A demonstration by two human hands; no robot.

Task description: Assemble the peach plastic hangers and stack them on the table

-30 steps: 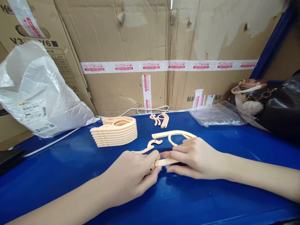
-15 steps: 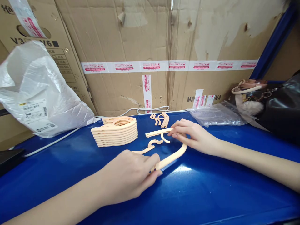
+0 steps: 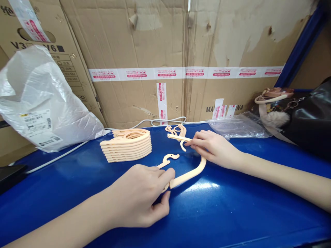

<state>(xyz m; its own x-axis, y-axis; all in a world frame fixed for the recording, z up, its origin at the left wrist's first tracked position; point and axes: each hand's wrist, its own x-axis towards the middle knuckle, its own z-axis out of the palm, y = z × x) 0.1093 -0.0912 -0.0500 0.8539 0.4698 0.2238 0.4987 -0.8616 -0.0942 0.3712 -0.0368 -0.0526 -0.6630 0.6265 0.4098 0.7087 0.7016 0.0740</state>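
A peach plastic folding hanger (image 3: 187,176) with a curved arm spans the gap between my two hands. My left hand (image 3: 147,193) has its fingers on the near end of this arm, where a small piece with a hole shows; the thumb sits a little lower, apart from the fingertips. My right hand (image 3: 213,148) pinches the hanger's far part, its fingers covering the joint. From there a straight arm (image 3: 177,137) and a small hook (image 3: 183,146) stick out leftward. Beyond my left hand lies a loose hook piece (image 3: 169,159), its lower end hidden behind the fingers.
A neat stack of peach hangers (image 3: 126,148) stands left on the blue table (image 3: 232,213). Small hanger parts (image 3: 172,129) lie behind. Around them are a white plastic parcel (image 3: 51,106), a clear bag (image 3: 240,125), a black bag (image 3: 307,117), a cable and cardboard boxes (image 3: 139,41).
The straight arm at my right hand has swung up and away, over the small parts behind. My left thumb has dropped away from the hanger's end, and that end has shifted slightly left.
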